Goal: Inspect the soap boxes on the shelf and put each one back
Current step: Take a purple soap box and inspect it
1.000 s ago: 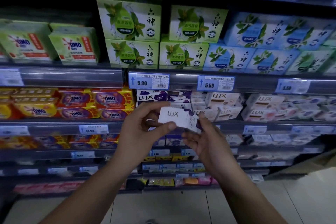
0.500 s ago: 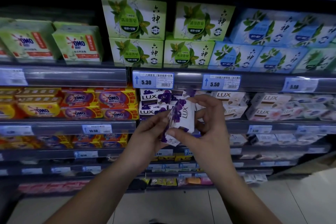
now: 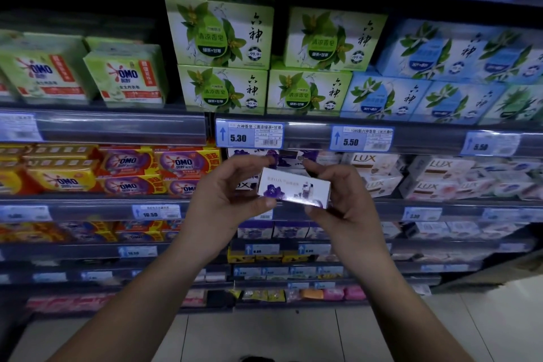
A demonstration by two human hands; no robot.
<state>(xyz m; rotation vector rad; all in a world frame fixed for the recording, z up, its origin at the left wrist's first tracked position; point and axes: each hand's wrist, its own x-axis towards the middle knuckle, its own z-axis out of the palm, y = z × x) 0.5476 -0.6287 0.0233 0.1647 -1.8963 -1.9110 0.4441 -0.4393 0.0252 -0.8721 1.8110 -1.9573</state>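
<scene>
A white and purple Lux soap box (image 3: 294, 187) lies level between both hands, a long narrow side with a purple flower facing me. My left hand (image 3: 226, 197) pinches its left end with thumb below and fingers above. My right hand (image 3: 342, 200) grips the right end the same way. The box is held in front of the shelf (image 3: 382, 206) that carries the other purple Lux boxes (image 3: 282, 156), partly hidden behind my hands.
White Lux boxes (image 3: 379, 173) fill the same shelf to the right, and OMO soap packs (image 3: 132, 167) lie to the left. Green boxes (image 3: 223, 35) and blue boxes (image 3: 440, 73) are stacked on the shelf above. Price tags (image 3: 249, 135) line the shelf rails. Lower shelves hold more soaps.
The box has been turned from its Lux front, through an upright tilt, to lie level with a long narrow side toward me. Both hands have shifted their grip to its ends.
</scene>
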